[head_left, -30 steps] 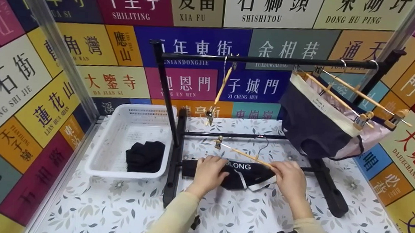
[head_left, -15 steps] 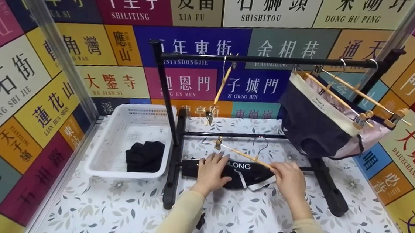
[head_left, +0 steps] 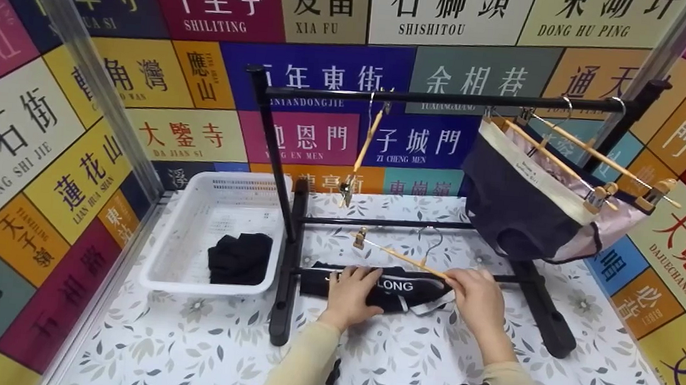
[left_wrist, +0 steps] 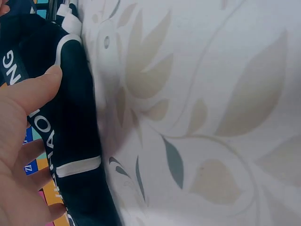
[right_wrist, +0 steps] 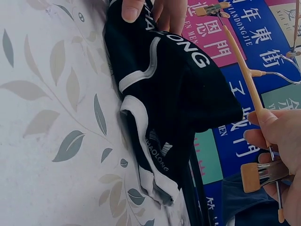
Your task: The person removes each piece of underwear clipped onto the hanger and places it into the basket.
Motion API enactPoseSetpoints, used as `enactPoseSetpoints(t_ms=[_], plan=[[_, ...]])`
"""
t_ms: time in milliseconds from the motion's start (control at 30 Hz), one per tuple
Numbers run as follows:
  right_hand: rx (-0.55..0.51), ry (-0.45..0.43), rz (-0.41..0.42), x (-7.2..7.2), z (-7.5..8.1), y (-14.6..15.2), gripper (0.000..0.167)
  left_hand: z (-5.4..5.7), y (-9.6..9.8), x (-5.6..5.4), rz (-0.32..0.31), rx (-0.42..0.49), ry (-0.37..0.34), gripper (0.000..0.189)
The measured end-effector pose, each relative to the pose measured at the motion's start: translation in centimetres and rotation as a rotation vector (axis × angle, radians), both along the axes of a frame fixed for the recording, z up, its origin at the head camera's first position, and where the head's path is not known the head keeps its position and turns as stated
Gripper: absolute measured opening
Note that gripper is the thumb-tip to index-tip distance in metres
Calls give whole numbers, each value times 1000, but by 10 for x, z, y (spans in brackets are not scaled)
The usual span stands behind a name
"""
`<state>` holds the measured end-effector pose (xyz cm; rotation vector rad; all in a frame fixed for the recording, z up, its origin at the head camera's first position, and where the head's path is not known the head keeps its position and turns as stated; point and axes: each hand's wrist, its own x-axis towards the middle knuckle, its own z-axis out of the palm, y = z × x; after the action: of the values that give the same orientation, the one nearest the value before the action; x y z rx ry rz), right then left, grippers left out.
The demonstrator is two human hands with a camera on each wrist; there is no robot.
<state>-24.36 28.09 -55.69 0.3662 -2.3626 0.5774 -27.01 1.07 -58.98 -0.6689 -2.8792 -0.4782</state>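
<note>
Black underpants (head_left: pixel 408 301) with white lettering and trim lie on the patterned cloth under the rack. My left hand (head_left: pixel 352 297) holds their waistband; in the left wrist view its thumb (left_wrist: pixel 49 84) lies on the front and its fingers are at the waistband's far side. A wooden clip hanger (head_left: pixel 408 257) slants above the underpants, its free clip (head_left: pixel 359 238) raised at the left. My right hand (head_left: pixel 480 304) grips the hanger's other end. In the right wrist view, that hand's fingers are around the metal clip (right_wrist: pixel 265 175), whose wooden pad stands apart from the fabric.
A black rack (head_left: pixel 448 98) stands over the work. Dark briefs (head_left: pixel 523 194) hang clipped at its right, and a bare hanger (head_left: pixel 366 145) hangs further left. Left of the rack, a white basket (head_left: pixel 157 263) contains black cloth (head_left: pixel 241 258).
My left hand has shifted slightly right and spread its fingers along the waistband. The waistband has turned up, showing more lettering. My right hand has stayed at the hanger's end.
</note>
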Motion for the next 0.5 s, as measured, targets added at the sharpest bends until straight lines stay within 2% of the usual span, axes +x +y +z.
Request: enactPoseSetpoints(t_ms=[500], plan=[[-6, -27, 0, 0, 2, -2, 14, -4, 5, 9, 10, -12, 63, 72]])
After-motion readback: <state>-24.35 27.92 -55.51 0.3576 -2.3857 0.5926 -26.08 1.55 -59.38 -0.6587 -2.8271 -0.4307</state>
